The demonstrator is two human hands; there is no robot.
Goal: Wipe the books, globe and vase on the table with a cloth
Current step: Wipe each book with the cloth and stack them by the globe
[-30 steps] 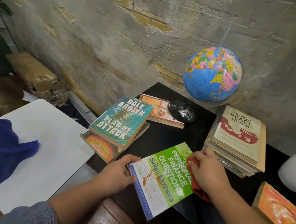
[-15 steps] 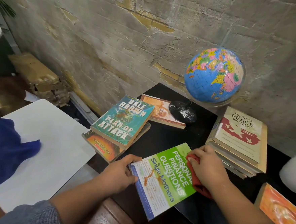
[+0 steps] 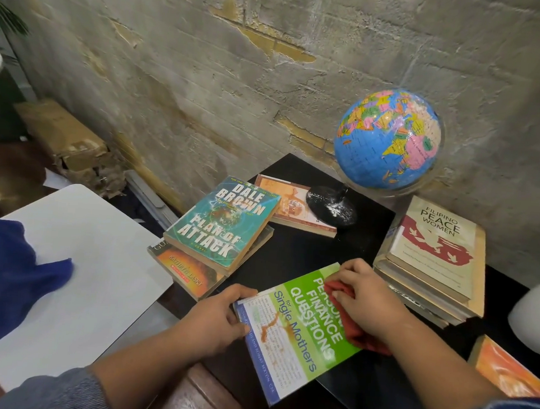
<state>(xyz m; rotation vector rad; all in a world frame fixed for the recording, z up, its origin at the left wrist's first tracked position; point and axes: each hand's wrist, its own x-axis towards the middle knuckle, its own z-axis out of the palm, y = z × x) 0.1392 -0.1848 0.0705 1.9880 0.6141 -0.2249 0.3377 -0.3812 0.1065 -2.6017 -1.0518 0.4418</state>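
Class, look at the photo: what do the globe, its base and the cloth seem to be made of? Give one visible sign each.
Globe: likely glossy plastic; light glints on its printed map. Base: black, shiny, probably plastic, with bright reflections or dust. Cloth: red fabric, matte, bunched in folds under the right hand.

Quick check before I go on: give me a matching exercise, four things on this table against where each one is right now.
1. green book
2. red cloth
3. globe
4. teal book

A. lies on top of another book
B. held under the right hand
C. stands at the back by the wall
D. gripped at its corner by the left hand

Pairs: 1-D, 2-B, 3-C, 4-A.
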